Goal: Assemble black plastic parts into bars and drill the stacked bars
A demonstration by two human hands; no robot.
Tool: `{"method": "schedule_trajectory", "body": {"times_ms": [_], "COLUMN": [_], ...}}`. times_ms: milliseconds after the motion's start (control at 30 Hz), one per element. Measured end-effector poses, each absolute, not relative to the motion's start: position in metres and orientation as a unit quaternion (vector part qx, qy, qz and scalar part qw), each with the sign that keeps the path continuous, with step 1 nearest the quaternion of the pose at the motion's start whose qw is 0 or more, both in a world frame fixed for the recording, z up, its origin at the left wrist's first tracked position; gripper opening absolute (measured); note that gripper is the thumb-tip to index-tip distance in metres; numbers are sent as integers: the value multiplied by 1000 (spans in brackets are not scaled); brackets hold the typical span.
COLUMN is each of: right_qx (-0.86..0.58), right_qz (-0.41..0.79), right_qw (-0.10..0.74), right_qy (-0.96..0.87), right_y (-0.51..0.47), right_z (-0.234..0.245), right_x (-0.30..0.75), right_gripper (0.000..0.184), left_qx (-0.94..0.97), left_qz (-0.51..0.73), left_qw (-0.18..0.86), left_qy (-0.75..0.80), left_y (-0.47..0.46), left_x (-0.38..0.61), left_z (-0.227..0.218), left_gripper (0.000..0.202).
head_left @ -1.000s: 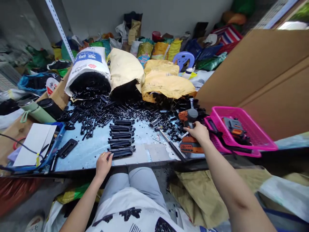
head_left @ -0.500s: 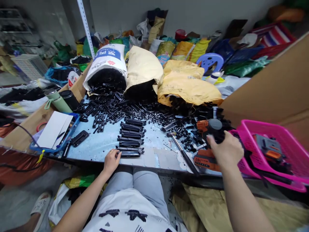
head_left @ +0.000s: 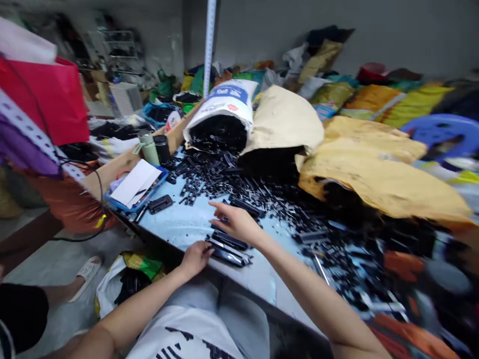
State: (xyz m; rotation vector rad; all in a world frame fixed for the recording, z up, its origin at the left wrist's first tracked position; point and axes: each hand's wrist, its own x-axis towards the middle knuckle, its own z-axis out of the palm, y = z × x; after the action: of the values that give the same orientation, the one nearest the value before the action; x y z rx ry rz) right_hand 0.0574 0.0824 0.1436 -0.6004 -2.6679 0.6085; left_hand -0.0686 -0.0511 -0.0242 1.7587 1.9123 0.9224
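Observation:
A row of long black plastic parts (head_left: 228,255) lies near the front edge of the bench. My left hand (head_left: 196,258) has its thumb and fingers pinched at the left end of the nearest part. Above the row, my right hand (head_left: 236,220) is empty, index finger stretched out to the left and the others loosely apart. It hides the middle of the row. The cordless drill (head_left: 447,276), orange and grey, lies blurred at the lower right, away from both hands.
Small black parts (head_left: 277,199) are heaped across the bench before a white sack (head_left: 228,99), a cream sack (head_left: 286,117) and a yellow sack (head_left: 374,164). A blue tray (head_left: 160,174) with papers sits left, beside a green bottle (head_left: 148,148). A person's sandalled foot shows lower left.
My right hand has let go of the drill and moved left over the row. The view has turned, shifting the bench contents rightward. My left hand stays at the nearest part's end.

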Motion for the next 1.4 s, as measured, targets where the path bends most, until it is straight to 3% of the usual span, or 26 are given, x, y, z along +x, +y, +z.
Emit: {"method": "schedule_trajectory", "body": {"times_ms": [100, 200, 300, 433, 600, 733, 867, 967, 1067, 1167, 1300, 1400], "right_qx": [-97, 9, 25, -55, -269, -333, -314, -306, -309, -307, -305, -314], "right_qz": [199, 299, 450, 457, 215, 85, 91, 94, 118, 160, 191, 175], "right_qw": [259, 300, 314, 290, 153, 130, 78, 59, 34, 11, -7, -8], "right_qy": [-940, -906, -836, -839, -926, -930, -942, -945, -943, -938, -933, -933], "right_y": [85, 95, 116, 149, 169, 189, 206, 209, 207, 207, 210, 205], "right_z": [230, 302, 317, 235, 85, 23, 3, -2, -1, -3, -6, 6], "right_x": [-3, -57, -89, -70, 16, 85, 122, 130, 132, 132, 130, 128], "right_gripper": [53, 60, 63, 53, 39, 44, 43, 36, 32, 38, 49, 45], "left_qx": [616, 612, 592, 587, 602, 593, 579, 546, 464, 381, 305, 374], "left_qz": [343, 368, 369, 351, 333, 322, 333, 397, 562, 748, 835, 761], "left_qw": [204, 201, 210, 224, 215, 209, 216, 212, 176, 94, 118, 253], "left_qy": [679, 671, 685, 695, 693, 708, 712, 707, 662, 535, 443, 467], "left_y": [-51, -49, -47, -46, -44, -49, -60, -57, -35, -1, 29, 22], "left_x": [-68, -66, -64, -63, -68, -68, -60, -72, -121, -190, -239, -210], "left_z": [-26, -28, -30, -30, -23, -16, -14, 5, 68, 168, 264, 252], "left_gripper": [18, 19, 18, 23, 27, 26, 24, 39, 62, 66, 47, 36]}}
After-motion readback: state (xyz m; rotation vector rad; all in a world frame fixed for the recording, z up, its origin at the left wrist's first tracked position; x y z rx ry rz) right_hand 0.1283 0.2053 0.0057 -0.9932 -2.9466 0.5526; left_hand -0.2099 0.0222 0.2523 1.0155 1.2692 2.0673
